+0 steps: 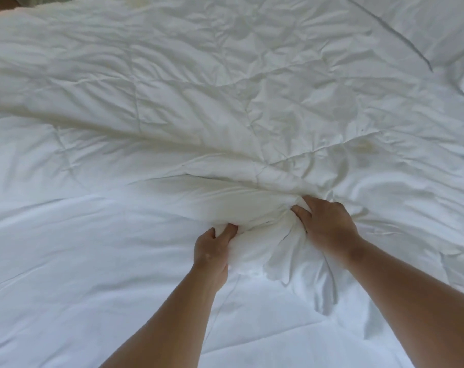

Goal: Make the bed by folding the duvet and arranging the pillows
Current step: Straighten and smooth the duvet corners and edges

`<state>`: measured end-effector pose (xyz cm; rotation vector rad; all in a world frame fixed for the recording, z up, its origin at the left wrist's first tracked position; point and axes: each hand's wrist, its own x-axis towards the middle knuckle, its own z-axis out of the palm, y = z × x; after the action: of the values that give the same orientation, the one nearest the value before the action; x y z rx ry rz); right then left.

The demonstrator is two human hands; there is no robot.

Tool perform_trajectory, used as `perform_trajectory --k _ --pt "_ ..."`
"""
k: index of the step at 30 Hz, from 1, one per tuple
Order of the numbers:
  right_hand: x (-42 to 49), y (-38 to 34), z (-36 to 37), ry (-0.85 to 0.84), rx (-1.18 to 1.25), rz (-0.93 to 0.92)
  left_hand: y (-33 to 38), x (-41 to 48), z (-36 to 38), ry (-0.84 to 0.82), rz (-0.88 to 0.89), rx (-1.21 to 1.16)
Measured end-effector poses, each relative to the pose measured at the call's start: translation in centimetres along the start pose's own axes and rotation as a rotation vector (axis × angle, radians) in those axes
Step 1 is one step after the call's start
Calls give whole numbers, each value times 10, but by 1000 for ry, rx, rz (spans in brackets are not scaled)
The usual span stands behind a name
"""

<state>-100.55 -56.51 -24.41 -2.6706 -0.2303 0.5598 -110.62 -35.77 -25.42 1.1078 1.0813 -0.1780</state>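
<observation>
The white duvet (225, 102) lies spread and rumpled across the bed, its quilted seams running crooked. Near the lower middle the left grip (212, 251) is clamped on a bunch (254, 235) of the duvet, fingers curled into the fabric. The right grip (326, 224) is clamped on the same bunch from the other side, and creases fan out from between the two. At the top right, past a dark edge, lies smoother white cloth (425, 22); pillow or sheet, I can't tell.
</observation>
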Motion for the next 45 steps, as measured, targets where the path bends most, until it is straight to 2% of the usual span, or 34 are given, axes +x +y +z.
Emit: perform_trajectory --k 5,7,10,14,16,17,18,20,21,23,25,26,28,32,34,36,38,41,42,45 --pt "-28 -6 12 21 -88 -151 -9 -51 -43 157 224 59" --pt "-43 -6 20 -2 -107 -216 -14 -89 -56 271 310 194" --pt "-67 -1 39 -37 -162 -254 -26 -136 -69 336 447 408" --pt "-97 -22 45 51 -258 -227 -59 -113 -106 348 231 693" --pt "-124 -48 48 125 -175 -341 -67 -101 -119 341 177 637" --pt "-141 -61 52 79 -105 -432 -68 -98 -120 304 162 526" --pt "-158 -73 60 -40 -43 -496 -66 -98 -118 227 138 379" --pt "-187 -87 84 -346 5 -448 -67 -99 -113 96 65 141" --pt "-197 -86 98 -403 -54 -424 -69 -102 -113 87 61 114" --pt "-204 -80 126 -301 -178 -437 -74 -105 -113 131 84 128" --pt "-203 -79 134 -97 -146 -433 -79 -111 -113 176 135 133" --pt "-203 -80 134 -67 -125 -436 -82 -115 -114 198 172 147" --pt "-213 -81 130 -85 -121 -483 -93 -132 -120 252 241 195" --pt "-269 -60 126 -312 -35 -563 -141 -195 -145 379 311 406" --pt "-308 -43 134 -414 -16 -546 -175 -229 -158 359 281 505" --pt "-342 -30 145 -459 -4 -492 -200 -249 -171 247 173 460" --pt "-359 -23 150 -417 23 -415 -206 -249 -189 131 38 198" --pt "-360 -22 146 -394 157 -281 -193 -215 -216 148 -137 -327" --pt "-361 -24 143 -412 199 -242 -185 -203 -222 155 -168 -379" --pt "-364 -26 146 -449 267 -156 -176 -181 -209 50 -216 -245"
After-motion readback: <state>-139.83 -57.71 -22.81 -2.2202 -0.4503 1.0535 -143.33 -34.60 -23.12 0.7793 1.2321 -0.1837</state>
